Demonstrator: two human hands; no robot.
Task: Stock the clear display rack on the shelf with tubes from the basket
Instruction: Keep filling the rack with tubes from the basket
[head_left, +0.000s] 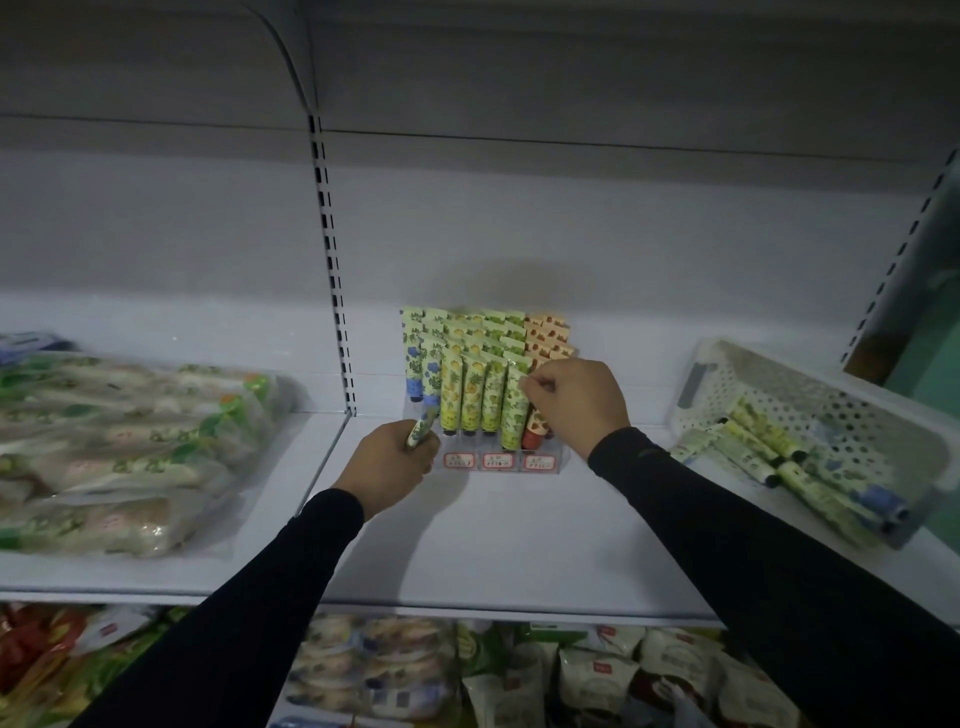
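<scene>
At the bottom of the frame, below the white shelf (519, 545), a lower level holds packed snack bags (597, 670). Two arms in black sleeves rise from the bottom edge toward the middle of the frame.

The left hand (395, 460) is just below the centre of the frame, close in front of the rack's left end. Its grip is curled around a blue-and-green tube (422, 427), which sticks up and tilts a little to the right, its top near the lower end of the blue tubes in the rack.

The right hand (579, 400) is a little higher, at the right side of the rack. Its fingers are bent, and thumb and forefinger pinch the top of a green tube (514, 410) that stands in the front row. I cannot tell whether this tube sits fully in its slot.

The clear display rack (485, 460) stands on the shelf in the centre of the frame, with three small red-framed price labels (497, 460) on its front. Its rows hold blue, yellow, green and orange tubes, standing upright and close together.

At the right edge of the frame, the white perforated basket (810, 410) rests tilted on the shelf, with several loose tubes (763, 447) lying inside. At the left, clear bags of packaged goods (119, 447) lie on the neighbouring shelf. Behind everything is the pale back wall with a slotted upright (332, 270).
</scene>
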